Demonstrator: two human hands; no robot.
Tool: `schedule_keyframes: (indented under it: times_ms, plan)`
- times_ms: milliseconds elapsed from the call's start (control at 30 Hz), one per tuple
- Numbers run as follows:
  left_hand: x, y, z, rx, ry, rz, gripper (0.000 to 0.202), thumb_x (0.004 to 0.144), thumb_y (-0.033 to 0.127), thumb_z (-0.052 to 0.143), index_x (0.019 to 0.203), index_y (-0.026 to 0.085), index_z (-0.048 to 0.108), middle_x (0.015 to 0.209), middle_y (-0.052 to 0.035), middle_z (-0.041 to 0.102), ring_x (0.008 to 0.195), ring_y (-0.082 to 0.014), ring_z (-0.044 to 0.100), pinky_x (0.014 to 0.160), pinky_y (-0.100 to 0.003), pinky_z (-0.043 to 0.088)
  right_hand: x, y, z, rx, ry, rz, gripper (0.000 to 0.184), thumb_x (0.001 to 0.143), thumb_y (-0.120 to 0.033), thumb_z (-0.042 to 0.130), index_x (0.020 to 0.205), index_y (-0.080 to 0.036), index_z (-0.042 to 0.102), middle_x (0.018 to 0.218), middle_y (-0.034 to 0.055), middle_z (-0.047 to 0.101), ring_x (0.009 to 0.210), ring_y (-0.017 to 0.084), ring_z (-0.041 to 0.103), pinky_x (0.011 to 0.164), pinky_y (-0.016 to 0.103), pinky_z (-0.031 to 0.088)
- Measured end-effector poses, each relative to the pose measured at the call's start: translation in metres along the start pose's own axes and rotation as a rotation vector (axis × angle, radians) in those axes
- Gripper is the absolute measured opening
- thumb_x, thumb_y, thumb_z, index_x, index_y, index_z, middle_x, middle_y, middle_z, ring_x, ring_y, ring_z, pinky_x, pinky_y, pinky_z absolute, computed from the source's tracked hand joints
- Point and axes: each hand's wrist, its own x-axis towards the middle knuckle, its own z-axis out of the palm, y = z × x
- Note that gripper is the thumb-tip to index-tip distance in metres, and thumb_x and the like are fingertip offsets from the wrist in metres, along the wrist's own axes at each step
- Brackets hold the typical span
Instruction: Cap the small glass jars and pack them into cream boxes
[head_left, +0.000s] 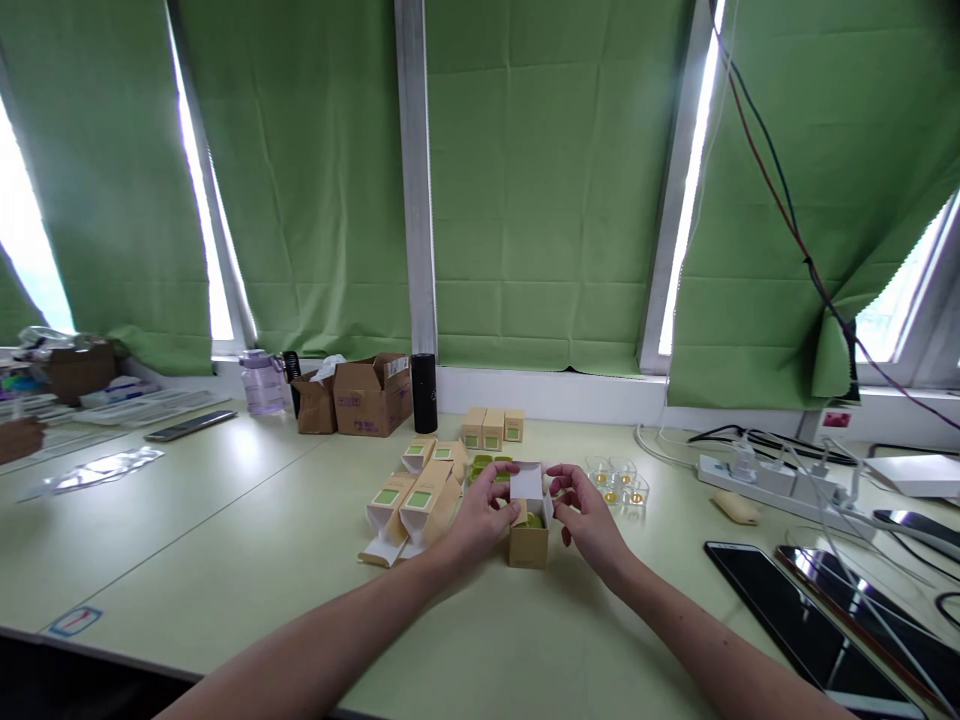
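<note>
A small kraft box (pixel 528 548) stands on the table with its lid raised, showing a white inside and something green within. My left hand (pixel 486 508) is closed on the left side of this box, thumb at its top edge. At its right edge is my right hand (pixel 585 515), fingers curved and spread, the index fingertip beside the raised lid. Left of my hands lie several kraft boxes with green labels, among them an open-ended box (pixel 426 503). Green cups (pixel 480 464) are partly hidden behind my left hand. Clear cups with gold centres (pixel 621 480) stand to the right.
Three closed small boxes (pixel 492 430) stand farther back, near a black cylinder (pixel 424 393) and a brown carton (pixel 367 397). To the right are a power strip (pixel 780 482), cables and phones (pixel 802 620). Another person's hand (pixel 21 438) shows at far left.
</note>
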Motion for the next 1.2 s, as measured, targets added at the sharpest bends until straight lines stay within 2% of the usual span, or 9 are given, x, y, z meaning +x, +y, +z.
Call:
schedule_keyframes:
  times_ms: [433,733,967,1100,1200]
  plan:
    - [-0.001,0.000,0.000,0.039,-0.007,0.014,0.052,0.079,0.021,0.070,0.126,0.018,0.048,0.103,-0.0098,0.075,0.087,-0.0208,0.068,0.077,-0.032,0.046,-0.002,0.003,0.003,-0.064,-0.026,-0.028,0.041,0.080,-0.038,0.064,0.116,-0.024,0.053,0.098,0.0026,0.054,0.074,0.016,0.056,0.048,0.022,0.041]
    - [0.000,-0.002,-0.001,0.101,0.003,0.055,0.047,0.080,0.019,0.067,0.123,0.019,0.047,0.105,-0.0093,0.075,0.091,-0.0217,0.067,0.081,-0.033,0.043,-0.001,0.004,0.006,-0.083,-0.026,-0.007,0.044,0.076,-0.039,0.066,0.116,-0.025,0.052,0.098,0.0014,0.052,0.072,0.016,0.056,0.047,0.023,0.041]
    - [0.000,-0.007,-0.003,0.090,-0.004,0.099,0.046,0.082,0.020,0.064,0.118,0.023,0.037,0.092,-0.0031,0.074,0.083,-0.0182,0.062,0.078,-0.030,0.041,0.000,0.003,0.008,-0.067,-0.028,0.030,0.049,0.072,-0.038,0.066,0.116,-0.026,0.051,0.097,0.0006,0.051,0.069,0.015,0.055,0.046,0.023,0.041]
    - [0.003,-0.011,-0.003,0.099,-0.003,0.103,0.039,0.082,0.023,0.067,0.114,0.023,0.044,0.092,-0.0034,0.072,0.085,-0.0189,0.063,0.076,-0.029,0.042,0.000,0.003,0.008,-0.069,-0.019,0.018,0.046,0.073,-0.036,0.065,0.116,-0.026,0.052,0.095,-0.0002,0.052,0.068,0.015,0.056,0.047,0.023,0.042]
    - [0.004,-0.009,-0.002,0.141,0.010,0.131,0.025,0.081,0.027,0.070,0.099,0.021,0.054,0.091,-0.0042,0.070,0.088,-0.0203,0.064,0.077,-0.029,0.045,0.001,0.005,0.008,-0.093,-0.025,0.002,0.044,0.074,-0.036,0.065,0.115,-0.026,0.053,0.095,0.0001,0.053,0.069,0.015,0.056,0.047,0.023,0.042]
